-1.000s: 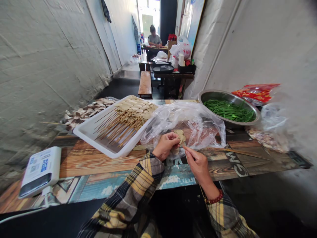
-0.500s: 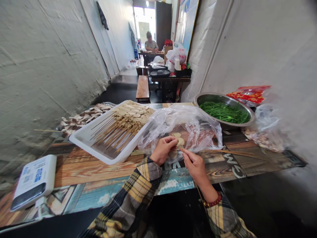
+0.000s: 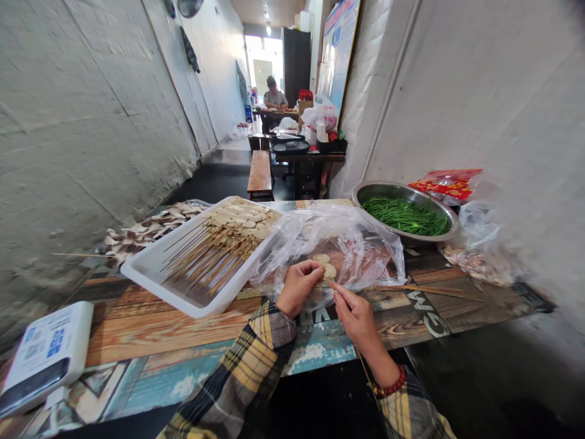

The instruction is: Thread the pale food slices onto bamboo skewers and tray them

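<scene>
A small stack of pale slices [image 3: 325, 268] is pinched between the thumb and fingertips of the left hand [image 3: 297, 286], at the near mouth of a clear plastic bag [image 3: 351, 235] that lies on the wooden table [image 3: 159, 329]. A thin bamboo skewer [image 3: 332, 285] is gripped by the closed fingers of the right hand [image 3: 356, 314]. Its long axis runs from the wrist up and to the left, and its tip is seen just beside the lower edge of the slices; whether it touches them cannot be told. The slices thus lie ahead and to the left of the right fingers, in line with the stick, and the left hand is the nearer one, being clamped on them. Both hands are held low over the table's near edge, the left curled knuckles-up, the right turned thumb-up with a bead bracelet [image 3: 388, 387] at the wrist. To the left a white tray [image 3: 150, 268] is set, loaded with finished skewers [image 3: 219, 244], and beyond it sliced mushrooms [image 3: 146, 228] are heaped. To the right a steel bowl [image 3: 365, 189] of green stalks [image 3: 406, 216] is placed, and a white scale [image 3: 41, 360] rests at the near left corner
</scene>
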A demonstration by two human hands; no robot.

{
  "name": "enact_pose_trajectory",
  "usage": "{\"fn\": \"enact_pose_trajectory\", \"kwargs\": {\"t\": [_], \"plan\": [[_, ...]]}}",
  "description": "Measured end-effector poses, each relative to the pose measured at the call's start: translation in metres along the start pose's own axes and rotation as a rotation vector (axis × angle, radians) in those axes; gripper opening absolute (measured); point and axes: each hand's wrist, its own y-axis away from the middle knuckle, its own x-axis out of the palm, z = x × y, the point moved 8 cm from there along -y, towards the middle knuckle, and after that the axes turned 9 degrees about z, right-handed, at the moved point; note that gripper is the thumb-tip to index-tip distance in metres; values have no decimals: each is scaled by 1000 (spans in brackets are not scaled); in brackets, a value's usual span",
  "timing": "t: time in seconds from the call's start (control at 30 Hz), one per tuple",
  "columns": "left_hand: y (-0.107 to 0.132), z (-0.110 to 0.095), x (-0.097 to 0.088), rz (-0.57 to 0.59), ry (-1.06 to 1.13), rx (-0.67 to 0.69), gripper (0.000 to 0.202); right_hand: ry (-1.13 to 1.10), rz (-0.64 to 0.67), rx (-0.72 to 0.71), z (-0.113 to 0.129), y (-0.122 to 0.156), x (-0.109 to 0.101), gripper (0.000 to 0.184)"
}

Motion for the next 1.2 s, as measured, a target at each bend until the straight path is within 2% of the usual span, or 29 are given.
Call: {"fn": "enact_pose_trajectory", "kwargs": {"t": [0.3, 0.5, 0.73, 0.87, 0.93, 1.1, 1.2], "plan": [[1, 2, 0, -26, -13, -26, 24, 56, -34, 7, 1, 0, -1, 31], [1, -2, -1, -33, -5, 22, 23, 49, -17, 38, -3, -1, 2, 30], [0, -6, 3, 31, 11, 62, 21, -81, 32, 123, -12, -6, 10, 32], [0, -1, 3, 49, 138, 16, 31, -206, 37, 123, -10, -6, 13, 33], [0, 2, 6, 94, 219, -15, 39, -232, 29, 117, -9, -5, 14, 34], [4, 0, 21, 274, 334, -43, 41, -212, 12, 97, -3, -5, 18, 34], [5, -1, 17, 247, 349, -38, 38, -154, 30, 87, 0, -4, 21, 34]]}}
